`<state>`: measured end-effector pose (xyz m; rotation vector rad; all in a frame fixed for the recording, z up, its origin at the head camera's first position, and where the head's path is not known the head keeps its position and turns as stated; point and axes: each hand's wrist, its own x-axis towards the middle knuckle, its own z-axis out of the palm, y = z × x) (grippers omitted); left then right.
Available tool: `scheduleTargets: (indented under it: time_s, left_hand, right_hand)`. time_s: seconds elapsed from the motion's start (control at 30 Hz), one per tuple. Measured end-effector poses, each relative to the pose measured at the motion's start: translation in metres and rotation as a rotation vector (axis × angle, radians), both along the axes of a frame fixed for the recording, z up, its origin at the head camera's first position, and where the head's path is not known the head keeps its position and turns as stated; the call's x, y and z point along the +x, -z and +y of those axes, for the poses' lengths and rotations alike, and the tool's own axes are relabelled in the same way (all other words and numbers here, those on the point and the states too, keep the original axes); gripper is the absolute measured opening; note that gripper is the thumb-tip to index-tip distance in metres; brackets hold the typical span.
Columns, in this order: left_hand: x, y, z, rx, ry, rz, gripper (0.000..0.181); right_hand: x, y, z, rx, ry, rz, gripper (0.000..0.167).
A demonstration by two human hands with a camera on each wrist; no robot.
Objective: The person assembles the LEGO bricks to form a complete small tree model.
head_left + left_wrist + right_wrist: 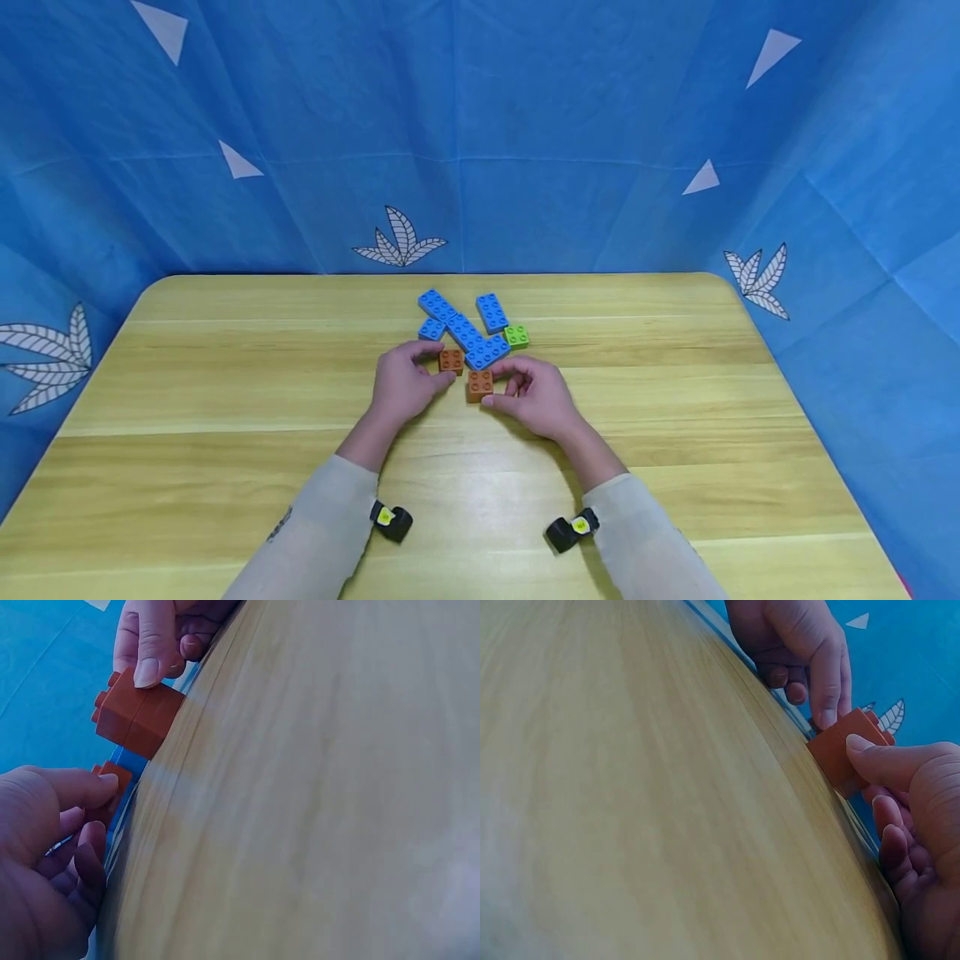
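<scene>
Orange brick stack (480, 387) between thumb and finger, right hand (542, 400)

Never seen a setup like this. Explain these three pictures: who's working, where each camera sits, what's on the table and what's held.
No machine here: a person works with a bare left hand and right hand. The wide picture comes from a camera worn on the head, looking forward and down. The two tilted close-ups come from the left wrist camera and right wrist camera.

On the wooden table lie several blue toy bricks and a lime-green four-stud brick. The left hand pinches an orange-brown four-stud brick; the right holds a taller orange-brown block, whose seam suggests two bricks stacked.
</scene>
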<state>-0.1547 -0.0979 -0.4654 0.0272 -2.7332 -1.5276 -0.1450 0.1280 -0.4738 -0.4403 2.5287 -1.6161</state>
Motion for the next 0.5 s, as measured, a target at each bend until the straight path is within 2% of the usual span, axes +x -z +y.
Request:
scheduleTargets:
  time_s: [0.27, 0.5]
  left_hand:
    - [0.0052, -0.0033, -0.0011, 0.115, -0.053, -0.068, 0.043]
    - [0.0103, -0.009, 0.0008, 0.191, -0.056, -0.059, 0.04]
  right_hand:
    - [-0.0002, 0.001, 0.0004, -0.007, -0.004, 0.006, 0.032]
    - [-0.0008, 0.0027, 0.001, -0.014, -0.011, 0.028, 0.031]
